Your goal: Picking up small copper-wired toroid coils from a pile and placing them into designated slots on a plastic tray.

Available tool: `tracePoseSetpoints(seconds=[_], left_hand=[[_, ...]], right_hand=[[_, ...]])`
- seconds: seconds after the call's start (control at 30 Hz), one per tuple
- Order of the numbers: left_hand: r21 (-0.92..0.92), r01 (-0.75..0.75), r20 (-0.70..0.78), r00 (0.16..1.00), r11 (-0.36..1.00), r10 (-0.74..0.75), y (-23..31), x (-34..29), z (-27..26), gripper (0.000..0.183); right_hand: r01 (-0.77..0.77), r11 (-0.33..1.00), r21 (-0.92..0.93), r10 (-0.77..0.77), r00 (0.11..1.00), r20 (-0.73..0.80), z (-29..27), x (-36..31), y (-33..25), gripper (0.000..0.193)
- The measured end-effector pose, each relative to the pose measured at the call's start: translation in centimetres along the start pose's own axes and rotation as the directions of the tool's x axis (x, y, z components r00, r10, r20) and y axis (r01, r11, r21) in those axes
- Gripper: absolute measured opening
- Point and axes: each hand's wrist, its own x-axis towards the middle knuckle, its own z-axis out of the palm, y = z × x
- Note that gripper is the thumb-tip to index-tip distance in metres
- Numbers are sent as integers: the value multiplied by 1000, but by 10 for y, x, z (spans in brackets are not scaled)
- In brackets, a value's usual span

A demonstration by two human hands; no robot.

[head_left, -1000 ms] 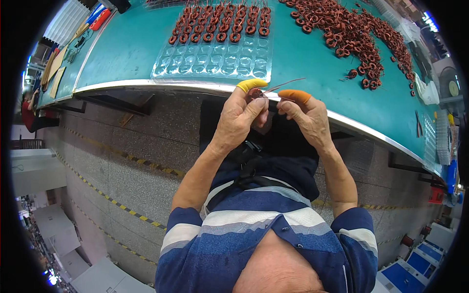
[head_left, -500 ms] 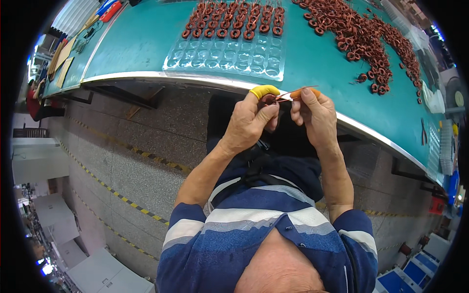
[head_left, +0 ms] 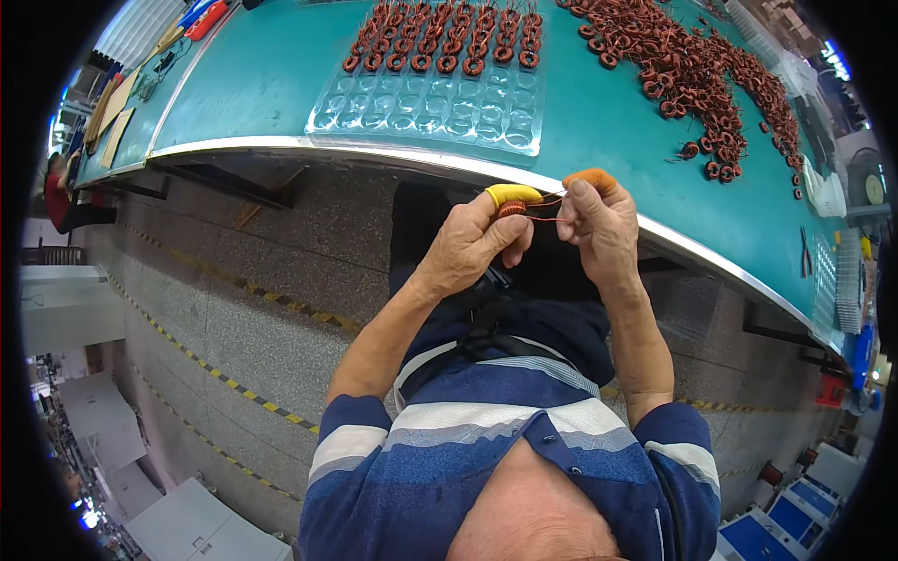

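Just off the table's front edge, my left hand (head_left: pixel 465 241) pinches a copper-wound ring coil (head_left: pixel 512 208) between the thumb and the index finger, which wears a yellow finger cot (head_left: pixel 513 194). Thin wire leads (head_left: pixel 546 219) stick out from the coil toward the right. My right hand (head_left: pixel 603 229), with an orange finger cot (head_left: pixel 591 178) on its index finger, is closed at the thumb and fingertip on the end of a lead. The exact grip on the wire is too small to make out fully.
On the green table (head_left: pixel 248 93) lies a clear plastic tray (head_left: pixel 421 142), its far rows filled with coils (head_left: pixel 421 64). A large heap of loose coils (head_left: pixel 697 79) spreads to the right. Pliers (head_left: pixel 805 254) and stacked clear trays (head_left: pixel 848 285) are at the far right.
The coil has turned in my left fingers, and its leads now spread apart. My right index finger has gone from stretched along the wire to bent above the thumb.
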Motion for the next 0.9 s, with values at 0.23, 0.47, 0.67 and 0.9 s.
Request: tracePoseSetpoints(seconds=[0.23,0.47,0.67,0.9], left_hand=[[-190,-49,-167,986,981,17,-6,-1,15,24],[-372,-12,-149,988,928,-47,3,3,23,24],[-174,-73,-163,986,982,44,-3,6,17,24],[301,-174,-190,953,938,238,-3,12,15,22]], right_hand=[[368,863,-347,-394,919,-6,16,-16,1,17],[192,970,-151,-198,980,-31,3,-4,-1,23],[188,946,-262,-234,960,-155,-6,-12,1,36],[203,958,-200,-248,940,-233,-4,-11,-5,37]])
